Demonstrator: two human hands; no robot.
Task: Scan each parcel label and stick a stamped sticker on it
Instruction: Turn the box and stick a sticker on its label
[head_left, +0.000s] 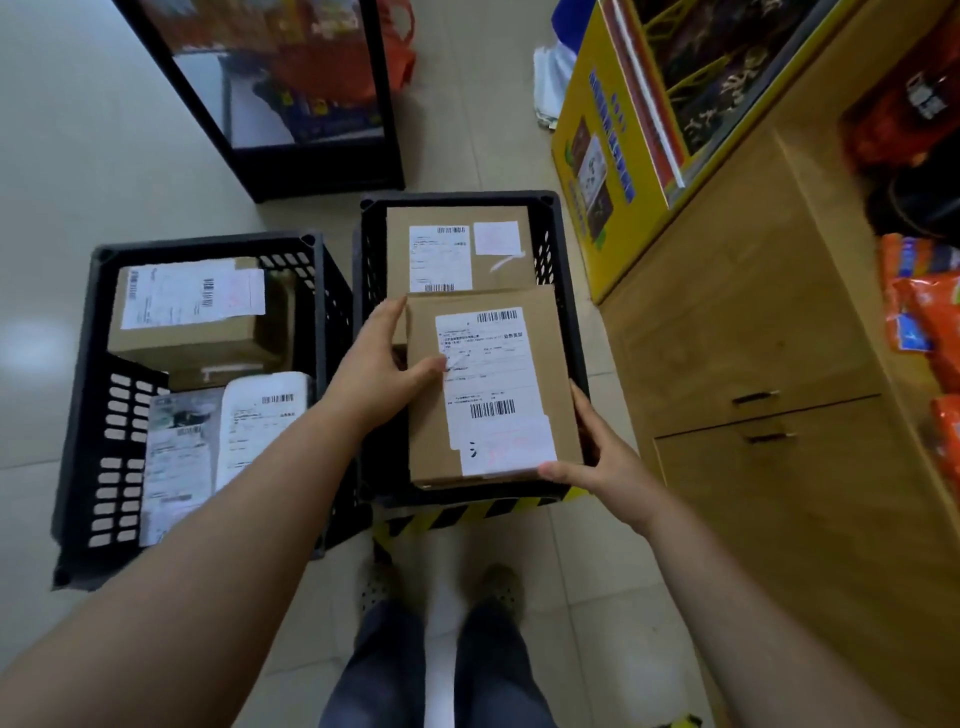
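I hold a flat cardboard parcel (540, 364) over the right black crate (571, 312). Its white shipping label (488, 374) faces up, with a pale red-stamped sticker (511, 447) at the label's near end. My left hand (379, 364) grips the parcel's left edge, thumb on the label. My right hand (597, 457) grips its near right corner. Deeper in the same crate lies another labelled parcel (457, 254) with a pink stamped sticker (496, 238).
A second black crate (104, 415) to the left holds a labelled cardboard box (187, 312) and white and grey mailer bags (260, 421). A wooden cabinet (779, 415) and yellow display box (613, 156) stand at right, a black shelf (311, 171) ahead. My feet stand on the tiled floor behind striped tape (467, 517).
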